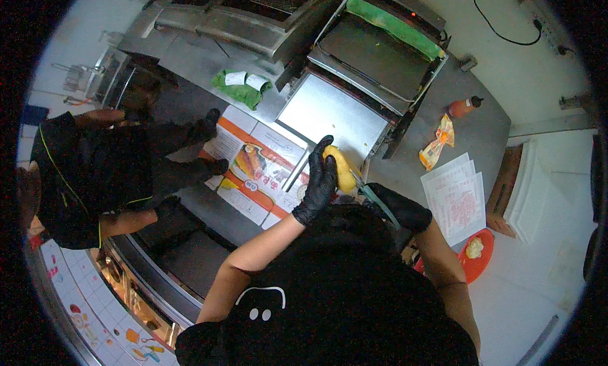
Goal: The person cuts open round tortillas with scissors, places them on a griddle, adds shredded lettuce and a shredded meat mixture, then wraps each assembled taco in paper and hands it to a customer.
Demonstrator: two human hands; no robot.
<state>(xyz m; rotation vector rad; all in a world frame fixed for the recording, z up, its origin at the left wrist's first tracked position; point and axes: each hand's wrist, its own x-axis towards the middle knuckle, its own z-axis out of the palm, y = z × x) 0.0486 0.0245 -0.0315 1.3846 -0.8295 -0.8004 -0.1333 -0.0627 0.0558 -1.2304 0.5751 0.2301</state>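
My left hand [316, 185], in a black glove, holds a yellow, oblong bread-like piece [342, 168] above the metal tray. The piece rests along its fingers. Close on the right, my black-gloved right hand [402, 208] is closed on a long tool with a teal handle [380, 204]. A narrow metal part of this tool points at the yellow piece, and I cannot tell whether they touch. Under and beyond my hands lies the shiny metal tray [329, 109], with a few small crumbs on it.
A flat griddle [380, 49] stands behind the tray. To the left are a printed carton [253, 157], a green cloth [244, 94] and a person in black [95, 176]. On the right lie a sauce bottle [461, 107], an orange-white packet [438, 143], paper sheets [453, 198] and a red bowl [484, 261].
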